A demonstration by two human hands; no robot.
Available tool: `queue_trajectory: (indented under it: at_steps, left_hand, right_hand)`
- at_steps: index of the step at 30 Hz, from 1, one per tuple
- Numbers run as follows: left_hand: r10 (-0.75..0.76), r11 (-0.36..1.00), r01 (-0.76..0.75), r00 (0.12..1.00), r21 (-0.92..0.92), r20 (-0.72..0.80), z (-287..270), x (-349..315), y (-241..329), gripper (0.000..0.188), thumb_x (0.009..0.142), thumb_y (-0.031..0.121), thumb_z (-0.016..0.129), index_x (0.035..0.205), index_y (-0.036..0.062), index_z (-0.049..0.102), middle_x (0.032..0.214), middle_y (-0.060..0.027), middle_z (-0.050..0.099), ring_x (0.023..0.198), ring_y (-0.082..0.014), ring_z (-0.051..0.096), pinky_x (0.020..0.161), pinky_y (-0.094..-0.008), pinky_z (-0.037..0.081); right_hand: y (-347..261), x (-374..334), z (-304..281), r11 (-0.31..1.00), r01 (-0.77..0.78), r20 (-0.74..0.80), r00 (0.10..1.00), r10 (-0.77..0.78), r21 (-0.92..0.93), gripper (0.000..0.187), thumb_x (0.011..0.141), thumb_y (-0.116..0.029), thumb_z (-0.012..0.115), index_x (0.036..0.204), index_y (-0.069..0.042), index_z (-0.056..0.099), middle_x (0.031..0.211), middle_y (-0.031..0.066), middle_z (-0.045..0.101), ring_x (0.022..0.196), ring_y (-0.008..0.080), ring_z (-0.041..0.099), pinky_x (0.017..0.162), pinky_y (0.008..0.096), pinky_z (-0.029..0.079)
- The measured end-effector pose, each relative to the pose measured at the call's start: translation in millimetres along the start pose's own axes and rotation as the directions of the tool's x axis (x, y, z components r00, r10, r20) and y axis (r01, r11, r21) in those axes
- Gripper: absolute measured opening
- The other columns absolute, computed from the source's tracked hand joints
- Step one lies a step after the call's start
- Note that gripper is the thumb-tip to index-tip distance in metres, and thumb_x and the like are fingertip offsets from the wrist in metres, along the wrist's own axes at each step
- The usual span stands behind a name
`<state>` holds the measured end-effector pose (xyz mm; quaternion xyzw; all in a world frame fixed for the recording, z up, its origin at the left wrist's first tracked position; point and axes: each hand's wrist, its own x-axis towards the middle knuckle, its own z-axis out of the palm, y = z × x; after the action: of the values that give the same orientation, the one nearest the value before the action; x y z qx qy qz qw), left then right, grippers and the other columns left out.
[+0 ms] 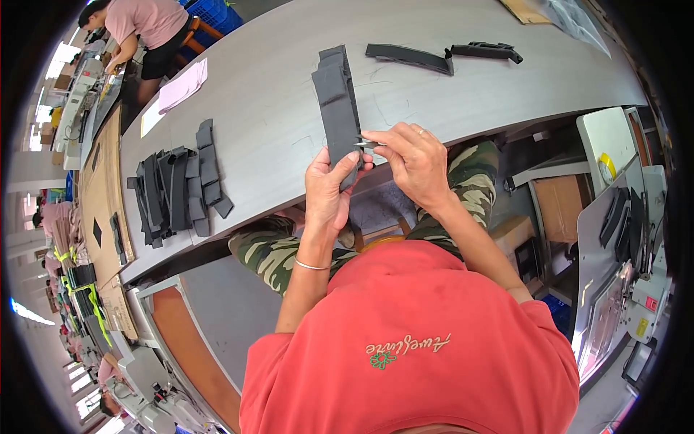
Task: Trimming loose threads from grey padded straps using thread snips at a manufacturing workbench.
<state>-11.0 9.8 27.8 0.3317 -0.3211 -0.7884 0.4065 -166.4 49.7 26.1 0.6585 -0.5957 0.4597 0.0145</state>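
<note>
My left hand point(332, 181) is closed on the near end of a long dark grey fabric strip point(335, 98), thumb on top. The strip reaches away from me over the table, with folded layers at its far end. My right hand point(418, 160) pinches small thread snips point(367, 144), mostly hidden in the fingers. Their pointed metal tips lie at the strip's right edge, close to my left fingertips.
On the grey table point(267, 108), a pile of dark fabric strips point(170, 189) lies at left. Two more folded strips point(408, 56) lie far right. A pink cloth point(182, 87) rests near the left edge. Sewing machines point(648, 300) stand at both sides; a co-worker point(148, 29) bends at far left.
</note>
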Motion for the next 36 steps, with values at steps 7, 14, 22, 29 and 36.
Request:
queue_trajectory:
  at_steps: [7,14,22,29,36]
  left_hand:
    - [0.019,1.000,-0.019,1.000,0.020,-0.013,0.6,-2.6,-2.3,0.023,0.089,0.007,0.063,0.109,0.0000,0.056,0.091,-0.0110,0.066,0.083,-0.0159,0.064,0.077,-0.0269,0.052]
    - [0.129,0.987,-0.127,0.992,0.102,-0.013,4.3,-3.7,-7.4,0.020,0.092,0.006,0.058,0.110,-0.0028,0.057,0.094,-0.0089,0.066,0.085,-0.0124,0.062,0.077,-0.0252,0.050]
    - [0.121,0.971,-0.121,0.993,0.207,0.012,4.4,-7.0,-12.7,0.018,0.091,0.004,0.058,0.107,-0.0027,0.061,0.093,-0.0052,0.066,0.083,-0.0076,0.059,0.075,-0.0221,0.048]
    - [0.062,0.974,-0.062,0.998,0.218,0.006,4.1,-6.6,-14.8,0.024,0.095,0.010,0.052,0.113,-0.0038,0.058,0.097,-0.0083,0.066,0.085,-0.0119,0.062,0.076,-0.0258,0.051]
    - [0.029,0.945,-0.014,0.999,-0.328,0.042,-6.2,2.4,-9.8,0.032,0.098,0.017,0.041,0.112,-0.0090,0.053,0.109,-0.0239,0.061,0.107,-0.0332,0.060,0.094,-0.0396,0.052]
  right_hand:
    - [1.8,0.6,-5.5,0.997,-0.020,0.027,0.999,0.022,-0.074,0.019,0.079,-0.011,0.066,0.097,-0.016,0.070,0.072,0.0012,0.058,0.067,0.0198,0.056,0.059,0.0322,0.041]
    - [-14.0,4.4,-10.6,0.968,-0.221,0.111,0.972,0.208,0.123,0.019,0.081,-0.007,0.064,0.099,-0.010,0.069,0.084,0.0052,0.062,0.074,0.0220,0.061,0.063,0.0310,0.047]
    - [-13.8,5.5,-5.3,0.970,-0.222,0.179,0.963,0.202,0.097,0.015,0.082,-0.008,0.064,0.096,-0.010,0.068,0.086,0.0052,0.062,0.072,0.0223,0.062,0.061,0.0318,0.047]
    - [-5.6,8.8,-3.4,0.981,-0.180,0.172,0.971,0.165,0.076,0.013,0.083,-0.006,0.062,0.094,-0.007,0.068,0.084,0.0060,0.063,0.075,0.0202,0.063,0.065,0.0294,0.047]
    - [9.5,8.7,-11.4,0.792,-0.413,0.209,0.911,0.356,0.450,0.019,0.085,-0.013,0.063,0.103,-0.007,0.067,0.095,0.0060,0.065,0.087,0.0151,0.061,0.075,0.0265,0.046]
